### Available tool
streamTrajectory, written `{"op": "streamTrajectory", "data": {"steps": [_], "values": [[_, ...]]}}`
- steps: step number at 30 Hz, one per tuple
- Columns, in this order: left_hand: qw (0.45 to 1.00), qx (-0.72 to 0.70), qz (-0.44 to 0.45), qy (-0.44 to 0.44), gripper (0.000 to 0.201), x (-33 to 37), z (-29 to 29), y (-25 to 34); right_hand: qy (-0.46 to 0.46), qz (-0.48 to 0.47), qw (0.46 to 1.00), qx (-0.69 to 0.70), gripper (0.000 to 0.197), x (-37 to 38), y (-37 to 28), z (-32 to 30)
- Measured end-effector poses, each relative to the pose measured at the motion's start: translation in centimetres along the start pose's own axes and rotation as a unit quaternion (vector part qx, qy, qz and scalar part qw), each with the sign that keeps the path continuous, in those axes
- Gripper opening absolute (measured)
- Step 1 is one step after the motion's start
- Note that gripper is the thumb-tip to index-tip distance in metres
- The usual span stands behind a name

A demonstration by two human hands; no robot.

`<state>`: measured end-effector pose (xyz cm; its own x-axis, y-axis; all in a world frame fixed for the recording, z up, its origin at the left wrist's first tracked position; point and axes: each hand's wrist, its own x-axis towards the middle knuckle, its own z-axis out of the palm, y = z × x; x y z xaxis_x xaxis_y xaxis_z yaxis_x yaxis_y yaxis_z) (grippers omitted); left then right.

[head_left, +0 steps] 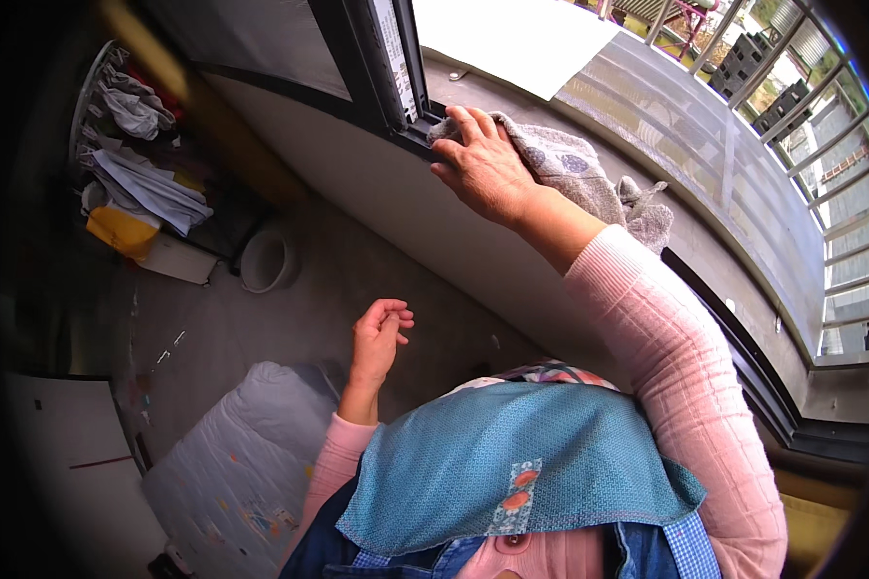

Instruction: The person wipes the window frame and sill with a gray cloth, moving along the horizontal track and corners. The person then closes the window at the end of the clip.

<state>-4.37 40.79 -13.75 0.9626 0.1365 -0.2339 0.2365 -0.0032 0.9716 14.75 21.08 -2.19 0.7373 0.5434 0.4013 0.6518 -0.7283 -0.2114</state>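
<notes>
My right hand presses a grey cloth with a darker printed pattern against the corner of a dark window frame. Its fingers lie over the cloth's end, and the rest trails along the sill in a crumpled bunch. Part of the cloth is hidden under the palm. Lower down, my left hand hangs in the air in front of me, away from the window. Its fingers are loosely bent and somewhat apart, with nothing visible in them.
Outside the window, a ledge carries a white sheet, bounded by metal railings. On the floor at left stand a pale bucket and a heap of clothes. A grey-blue quilted bundle lies near my left arm.
</notes>
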Motion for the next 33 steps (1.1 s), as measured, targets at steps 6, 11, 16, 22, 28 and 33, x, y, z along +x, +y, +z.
{"op": "streamTrajectory", "data": {"steps": [6, 11, 16, 22, 28, 33], "values": [[1.0, -0.002, 0.001, -0.013, 0.018, -0.1, 0.5, 0.9, 0.042, -0.034, 0.998, -0.024, 0.03, -6.7, 0.0, -1.7], [0.995, 0.014, 0.07, -0.063, 0.019, 2.5, 4.0, 5.3, 0.089, 0.029, 0.995, 0.018, 0.017, -17.9, 2.8, -7.2], [0.964, 0.054, 0.234, -0.116, 0.023, 5.4, 10.0, 11.5, 0.133, 0.116, 0.983, -0.058, 0.015, -28.8, 3.6, -13.9], [0.86, 0.197, 0.446, -0.149, 0.018, 9.2, 20.5, 16.5, 0.162, 0.218, 0.96, -0.075, 0.012, -37.8, 4.3, -18.5], [0.788, 0.389, 0.463, -0.112, 0.019, 11.8, 24.9, 14.8, 0.153, 0.288, 0.94, -0.102, 0.01, -45.4, 5.7, -22.5], [0.79, 0.417, 0.438, -0.101, 0.021, 12.2, 24.8, 14.4, 0.129, 0.361, 0.905, -0.183, 0.009, -50.4, 6.2, -26.2]]}}
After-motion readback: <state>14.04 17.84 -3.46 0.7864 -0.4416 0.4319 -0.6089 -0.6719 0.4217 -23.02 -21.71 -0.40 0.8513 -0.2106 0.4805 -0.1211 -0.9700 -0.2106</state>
